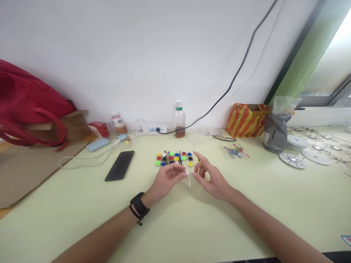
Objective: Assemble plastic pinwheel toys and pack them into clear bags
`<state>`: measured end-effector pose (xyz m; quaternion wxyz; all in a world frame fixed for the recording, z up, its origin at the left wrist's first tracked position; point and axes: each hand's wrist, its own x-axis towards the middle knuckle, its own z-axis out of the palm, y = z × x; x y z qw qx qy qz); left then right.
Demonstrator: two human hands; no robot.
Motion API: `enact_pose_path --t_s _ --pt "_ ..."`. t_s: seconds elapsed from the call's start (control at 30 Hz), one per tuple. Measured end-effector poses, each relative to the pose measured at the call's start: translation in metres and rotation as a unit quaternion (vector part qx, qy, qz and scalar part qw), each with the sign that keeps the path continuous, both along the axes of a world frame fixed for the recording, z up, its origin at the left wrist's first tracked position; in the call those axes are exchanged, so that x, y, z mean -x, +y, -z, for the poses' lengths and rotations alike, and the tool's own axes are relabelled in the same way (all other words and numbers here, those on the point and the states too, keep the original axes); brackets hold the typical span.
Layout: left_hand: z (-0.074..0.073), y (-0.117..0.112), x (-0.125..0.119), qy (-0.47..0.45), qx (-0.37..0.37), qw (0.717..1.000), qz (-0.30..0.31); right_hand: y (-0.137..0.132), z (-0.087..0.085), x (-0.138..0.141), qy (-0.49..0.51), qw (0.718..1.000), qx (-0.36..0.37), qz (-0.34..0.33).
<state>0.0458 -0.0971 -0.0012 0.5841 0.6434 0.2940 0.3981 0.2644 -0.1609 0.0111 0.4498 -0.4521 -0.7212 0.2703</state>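
Over the pale green table [82, 219], my left hand [167, 181] and my right hand [211, 179] meet at a thin white stick [189, 179] with a small white piece on top. Both hands pinch it with thumb and fingertips; the right forefinger points up. A black band is on my left wrist. Just behind the hands lies a cluster of several small coloured round pieces [175, 158] with a few coloured sticks among them.
A black phone [120, 165] lies left of the hands. Along the wall stand a bottle [179, 119], a power strip [152, 128], a small jar, a striped bag [246, 119] and a grey wrapped container [275, 133]. A red bag [24, 106], cardboard and white discs [293, 160] flank them.
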Motion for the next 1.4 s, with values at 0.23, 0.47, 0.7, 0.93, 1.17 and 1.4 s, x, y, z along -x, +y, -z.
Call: enact_pose_path --t_s 0.23,0.47,0.7,0.93,1.17,1.4 --pt "-0.002 -0.001 -0.001 0.004 0.007 1.0 0.001 0.003 -0.004 -0.003 -0.007 0.997 0.073 -0.027" --pt "-0.003 -0.002 -0.001 0.009 -0.012 1.0 0.01 0.003 -0.01 0.005 0.03 0.996 0.07 -0.053" --pt "-0.004 -0.005 -0.001 0.011 -0.009 1.0 0.025 0.004 0.0 0.006 0.033 0.993 0.099 -0.062" --pt "-0.005 -0.008 -0.002 0.012 0.002 0.998 0.064 0.005 0.0 0.008 0.047 0.993 0.095 -0.06" --pt "-0.001 -0.008 -0.002 0.111 0.003 0.991 0.08 0.014 -0.038 -0.054 -0.034 0.985 -0.079 0.15" --pt "-0.003 -0.009 -0.001 0.156 -0.035 0.982 0.095 0.009 -0.047 -0.135 -0.141 0.9 -0.174 0.374"
